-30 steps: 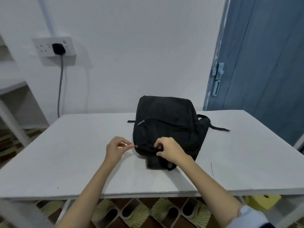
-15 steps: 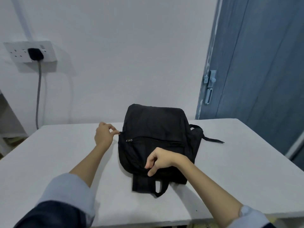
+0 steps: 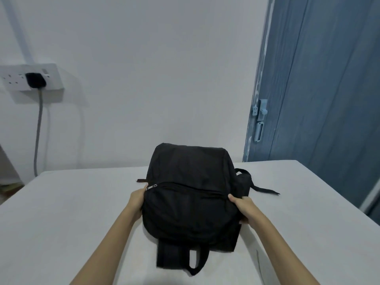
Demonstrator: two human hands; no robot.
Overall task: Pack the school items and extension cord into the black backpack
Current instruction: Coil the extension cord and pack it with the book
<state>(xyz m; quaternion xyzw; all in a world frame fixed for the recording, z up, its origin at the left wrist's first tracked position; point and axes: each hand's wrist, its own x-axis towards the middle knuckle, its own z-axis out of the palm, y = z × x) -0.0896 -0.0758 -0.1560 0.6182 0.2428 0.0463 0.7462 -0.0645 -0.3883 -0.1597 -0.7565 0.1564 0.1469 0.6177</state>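
The black fabric backpack lies flat on the white table, its carry handle and straps nearest the camera, and both hands are on it. The left hand grasps its left edge by the silver zipper pull, while the right hand clutches the right side. Beyond, a white wall socket holds a black plug, and a blue door stands at right.
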